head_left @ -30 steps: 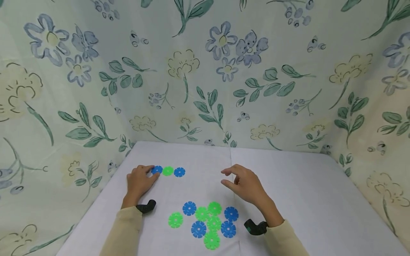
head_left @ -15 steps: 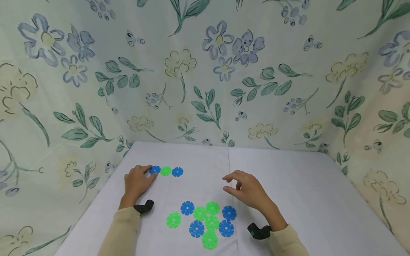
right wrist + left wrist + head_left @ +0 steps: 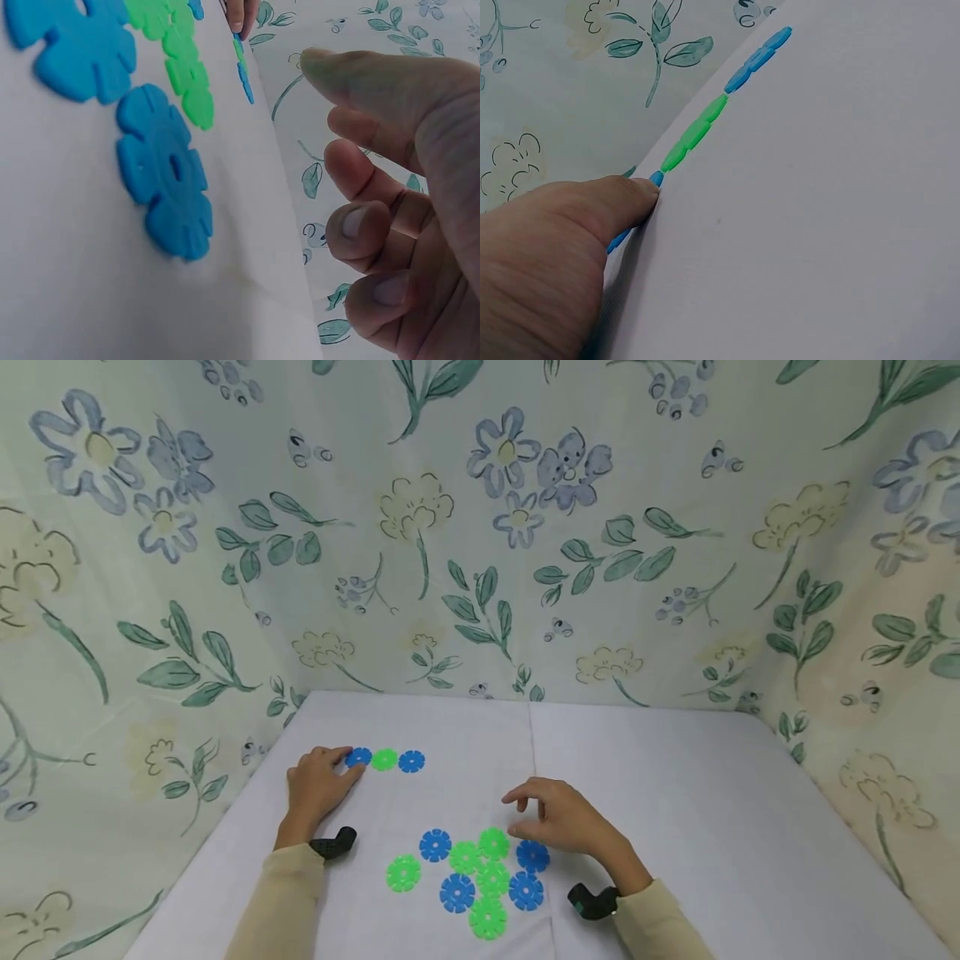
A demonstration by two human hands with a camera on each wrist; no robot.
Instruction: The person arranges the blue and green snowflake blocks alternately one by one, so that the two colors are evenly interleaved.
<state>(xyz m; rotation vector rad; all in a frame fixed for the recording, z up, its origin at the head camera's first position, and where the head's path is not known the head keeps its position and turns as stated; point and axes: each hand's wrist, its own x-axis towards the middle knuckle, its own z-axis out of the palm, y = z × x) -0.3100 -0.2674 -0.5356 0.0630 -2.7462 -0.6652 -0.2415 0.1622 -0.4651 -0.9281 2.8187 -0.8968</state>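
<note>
A short row lies at the table's back left: a blue disc [image 3: 359, 757], a green disc [image 3: 385, 760] and another blue disc [image 3: 412, 762]. My left hand [image 3: 313, 787] holds the leftmost blue disc at its edge between thumb and forefinger; in the left wrist view the thumb [image 3: 622, 202] covers part of it. Holding nothing, my right hand [image 3: 567, 818] hovers with bent, parted fingers just above the pile's upper right, by a blue disc [image 3: 532, 856]. In the right wrist view that hand [image 3: 405, 180] is beside a blue disc [image 3: 166, 172].
Several green and blue flower-shaped discs, among them a green one [image 3: 488, 917] and a blue one [image 3: 457, 892], lie loosely grouped at the front middle of the white table [image 3: 645, 760]. Another green disc [image 3: 403, 872] lies left of them. A floral curtain [image 3: 450, 552] surrounds the table.
My right hand has come down toward the pile of discs, closer to its upper right. The left hand stays at the leftmost blue disc. The whole head view has shifted slightly.
</note>
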